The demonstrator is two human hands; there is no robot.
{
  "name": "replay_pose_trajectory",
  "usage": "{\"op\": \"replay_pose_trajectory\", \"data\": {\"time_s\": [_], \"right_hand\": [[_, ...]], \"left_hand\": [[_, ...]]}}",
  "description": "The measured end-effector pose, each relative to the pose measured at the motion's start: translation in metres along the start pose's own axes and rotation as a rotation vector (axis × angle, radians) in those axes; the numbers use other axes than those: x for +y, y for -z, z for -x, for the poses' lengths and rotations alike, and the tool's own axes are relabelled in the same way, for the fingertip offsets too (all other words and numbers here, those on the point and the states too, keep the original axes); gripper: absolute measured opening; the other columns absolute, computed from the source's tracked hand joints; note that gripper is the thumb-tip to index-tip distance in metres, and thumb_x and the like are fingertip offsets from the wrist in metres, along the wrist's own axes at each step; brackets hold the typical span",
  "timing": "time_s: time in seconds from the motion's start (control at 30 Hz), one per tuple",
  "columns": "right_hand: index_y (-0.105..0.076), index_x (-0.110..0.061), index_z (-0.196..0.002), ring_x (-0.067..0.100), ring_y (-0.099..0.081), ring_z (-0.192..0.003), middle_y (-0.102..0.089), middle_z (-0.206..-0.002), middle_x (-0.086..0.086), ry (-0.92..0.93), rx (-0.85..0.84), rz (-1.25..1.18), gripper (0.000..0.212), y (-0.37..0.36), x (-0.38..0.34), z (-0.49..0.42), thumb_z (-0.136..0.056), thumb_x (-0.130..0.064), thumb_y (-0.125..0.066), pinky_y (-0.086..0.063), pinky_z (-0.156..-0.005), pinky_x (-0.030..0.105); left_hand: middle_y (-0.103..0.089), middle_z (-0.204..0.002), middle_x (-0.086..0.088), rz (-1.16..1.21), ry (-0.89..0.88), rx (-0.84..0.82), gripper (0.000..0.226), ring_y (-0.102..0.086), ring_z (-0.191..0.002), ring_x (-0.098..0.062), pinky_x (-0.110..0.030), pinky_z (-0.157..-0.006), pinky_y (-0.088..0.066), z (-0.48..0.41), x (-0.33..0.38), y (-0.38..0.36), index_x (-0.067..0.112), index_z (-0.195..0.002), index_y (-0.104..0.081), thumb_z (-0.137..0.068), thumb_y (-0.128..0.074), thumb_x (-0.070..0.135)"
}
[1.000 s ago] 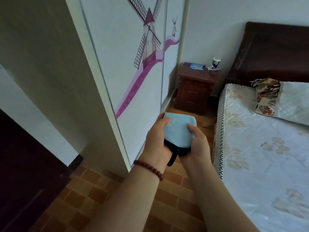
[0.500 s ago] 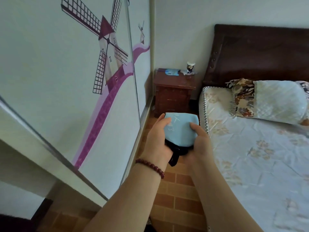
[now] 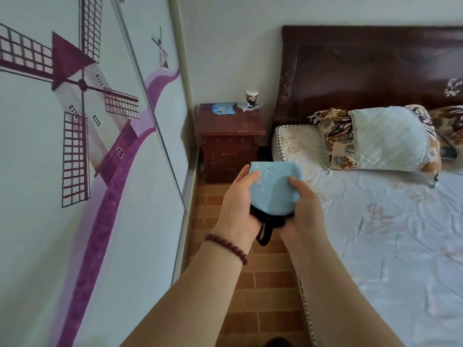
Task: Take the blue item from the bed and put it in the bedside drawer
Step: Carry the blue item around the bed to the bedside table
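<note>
The blue item [image 3: 274,186] is a light blue pouch with white markings and a black strap hanging below it. My left hand [image 3: 238,206] grips its left side and my right hand [image 3: 303,211] grips its right side, holding it out in front of me above the floor. Beyond it stands the dark red wooden bedside cabinet [image 3: 229,144] in the corner, its drawers shut. The bed [image 3: 388,234] with a pale floral sheet lies to the right.
A wardrobe with a purple windmill picture [image 3: 82,136] lines the left side, leaving a narrow brick-tiled aisle [image 3: 265,284]. On the cabinet top lie a blue flat object [image 3: 223,108] and a small figurine [image 3: 251,98]. Pillows [image 3: 380,139] rest against the dark headboard [image 3: 370,68].
The view has moved forward along the aisle and turned right; the cabinet and the bed are nearer. Both hands keep the same hold on the blue item.
</note>
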State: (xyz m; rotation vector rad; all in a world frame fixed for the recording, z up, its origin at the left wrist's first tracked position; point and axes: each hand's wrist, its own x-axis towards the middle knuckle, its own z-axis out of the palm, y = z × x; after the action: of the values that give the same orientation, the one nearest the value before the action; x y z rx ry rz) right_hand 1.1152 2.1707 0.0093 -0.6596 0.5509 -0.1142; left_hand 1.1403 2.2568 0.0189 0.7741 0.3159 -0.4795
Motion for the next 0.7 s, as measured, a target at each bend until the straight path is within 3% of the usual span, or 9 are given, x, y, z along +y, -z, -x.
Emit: {"op": "replay_pose_trajectory", "data": {"time_s": [0.1, 0.17, 0.27, 0.47, 0.6, 0.7], "right_hand": [[-0.062, -0.011, -0.110, 0.026, -0.074, -0.066, -0.077, -0.080, 0.010, 0.000, 0.024, -0.007, 0.024, 0.002, -0.009, -0.031, -0.088, -0.018, -0.057, -0.059, -0.052, 0.038], [-0.062, -0.011, -0.112, 0.026, -0.075, -0.069, -0.078, -0.078, 0.008, 0.006, 0.024, 0.004, 0.025, 0.001, -0.016, -0.056, -0.089, -0.018, -0.056, -0.059, -0.054, 0.037], [-0.063, -0.010, -0.115, 0.028, -0.075, -0.073, -0.076, -0.094, 0.013, -0.006, 0.036, 0.011, 0.028, -0.005, -0.031, -0.099, -0.089, -0.019, -0.057, -0.060, -0.056, 0.038], [-0.066, -0.012, -0.110, 0.027, -0.075, -0.070, -0.075, -0.095, 0.012, -0.001, 0.072, 0.021, 0.026, -0.024, -0.082, -0.188, -0.085, -0.020, -0.062, -0.058, -0.052, 0.036], [-0.068, -0.014, -0.109, 0.029, -0.075, -0.078, -0.074, -0.101, 0.013, 0.013, 0.074, 0.048, 0.027, -0.033, -0.114, -0.233, -0.084, -0.023, -0.064, -0.060, -0.060, 0.038], [-0.067, -0.013, -0.113, 0.030, -0.075, -0.081, -0.073, -0.105, 0.014, 0.006, 0.047, 0.064, 0.030, -0.039, -0.126, -0.258, -0.084, -0.022, -0.063, -0.061, -0.062, 0.040]], "left_hand": [[-0.073, -0.093, -0.012, -0.025, 0.033, -0.025, 0.019, -0.070, -0.076, -0.027, -0.041, -0.067, -0.060, -0.032, -0.002, -0.009, 0.020, -0.095, -0.072, -0.090, -0.054, 0.018], [-0.073, -0.095, -0.014, -0.039, 0.060, 0.000, 0.021, -0.070, -0.074, -0.027, -0.039, -0.062, -0.060, -0.055, 0.000, -0.017, 0.016, -0.104, -0.070, -0.088, -0.056, 0.019], [-0.072, -0.098, -0.016, -0.069, 0.084, 0.034, 0.031, -0.071, -0.073, -0.028, -0.037, -0.056, -0.059, -0.092, 0.006, -0.035, 0.009, -0.114, -0.065, -0.086, -0.061, 0.021], [-0.072, -0.101, -0.015, -0.090, 0.097, 0.061, 0.030, -0.068, -0.082, -0.029, -0.037, -0.066, -0.058, -0.176, 0.021, -0.089, 0.010, -0.111, -0.065, -0.086, -0.061, 0.025], [-0.073, -0.091, -0.012, -0.069, 0.105, 0.043, 0.025, -0.069, -0.077, -0.027, -0.037, -0.067, -0.057, -0.222, 0.024, -0.121, 0.011, -0.104, -0.068, -0.086, -0.061, 0.026], [-0.073, -0.097, -0.013, -0.063, 0.094, 0.052, 0.028, -0.069, -0.079, -0.026, -0.035, -0.066, -0.058, -0.246, 0.030, -0.128, 0.011, -0.107, -0.068, -0.086, -0.062, 0.027]]}}
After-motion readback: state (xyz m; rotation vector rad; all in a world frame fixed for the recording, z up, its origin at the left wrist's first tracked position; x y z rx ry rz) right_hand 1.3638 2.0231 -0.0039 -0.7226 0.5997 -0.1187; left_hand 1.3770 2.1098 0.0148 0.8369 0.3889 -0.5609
